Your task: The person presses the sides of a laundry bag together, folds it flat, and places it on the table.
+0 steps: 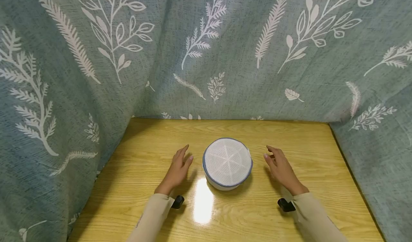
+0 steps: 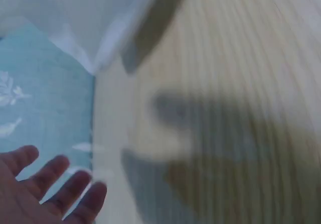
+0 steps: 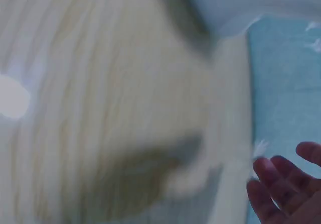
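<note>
**Bag (image 1: pixel 227 162) standing between two empty grips**

The white mesh bag is resting on the tabletop (image 1: pixel 148 138), with the curtain (image 1: pixel 241 92) hanging beyond it. The left grip (image 1: pixel 176 169) is hovering just left of the bag and the right grip (image 1: pixel 282 170) just right of it; both are holding nothing, standing wide, with thumb and fingers parted and neither touching the bag.

The bag is looking light and soft, its mesh probably giving under a hard squeeze, its blue rim (image 1: pixel 204 165) likely lending stiffness. Fabric should hardly be slipping or breaking. The best hold is lying on opposite sides, just below the rim. Whether contents are adding weight, one cannot tell.

Its round face is pointing up, seams radiating from the middle. Being round, it is showing no long axis along the tabletop; a small pale tab (image 1: pixel 248 151) is sitting on its right edge.
</note>
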Tool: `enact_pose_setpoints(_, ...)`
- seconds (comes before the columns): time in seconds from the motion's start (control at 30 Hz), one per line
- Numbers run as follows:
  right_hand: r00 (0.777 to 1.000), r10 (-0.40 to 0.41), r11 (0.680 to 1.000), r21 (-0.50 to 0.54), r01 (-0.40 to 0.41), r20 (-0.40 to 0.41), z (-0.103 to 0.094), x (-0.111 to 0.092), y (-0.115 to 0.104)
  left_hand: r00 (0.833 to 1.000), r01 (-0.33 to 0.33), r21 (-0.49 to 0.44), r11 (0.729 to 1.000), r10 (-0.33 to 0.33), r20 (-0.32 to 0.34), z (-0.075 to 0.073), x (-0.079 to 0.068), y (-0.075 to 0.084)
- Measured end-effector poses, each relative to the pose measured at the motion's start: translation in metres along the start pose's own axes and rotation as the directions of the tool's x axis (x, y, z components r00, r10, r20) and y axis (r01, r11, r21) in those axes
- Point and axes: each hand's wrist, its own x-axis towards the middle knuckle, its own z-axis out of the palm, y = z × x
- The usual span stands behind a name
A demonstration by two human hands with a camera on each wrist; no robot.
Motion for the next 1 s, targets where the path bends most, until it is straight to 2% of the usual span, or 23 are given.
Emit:
enact_pose_setpoints(0.17,1.000,-0.002,0.983,0.182,0.002,-0.006,0.002,0.005,-0.022,1.000,0.000,-0.184,0.983,-0.004,-0.020,0.006,0.003,0.016)
enact_pose_setpoints(0.37,0.996,0.062,0.918,0.388,-0.080,0.059,0.008,0.007,-0.041,0.996,0.071,-0.385,0.920,-0.083,-0.015,0.014,0.003,0.030)
enact_pose_setpoints(0.57,0.991,0.107,0.863,0.488,-0.134,0.082,0.013,0.007,-0.047,0.992,0.083,-0.446,0.891,-0.118,-0.052,0.022,0.002,0.038)
enact_pose_setpoints(0.67,0.989,0.119,0.848,0.510,-0.147,0.087,0.015,0.008,-0.048,0.991,0.078,-0.467,0.881,-0.122,-0.064,0.026,0.002,0.039)
enact_pose_setpoints(0.9,0.976,0.176,0.807,0.549,-0.217,0.127,0.016,0.008,-0.051,0.987,0.090,-0.543,0.835,-0.146,-0.060,0.030,0.001,0.044)
enact_pose_setpoints(1.0,0.974,0.178,0.793,0.565,-0.227,0.141,0.015,0.008,-0.052,0.987,0.080,-0.554,0.829,-0.144,-0.072,0.029,-0.001,0.047)
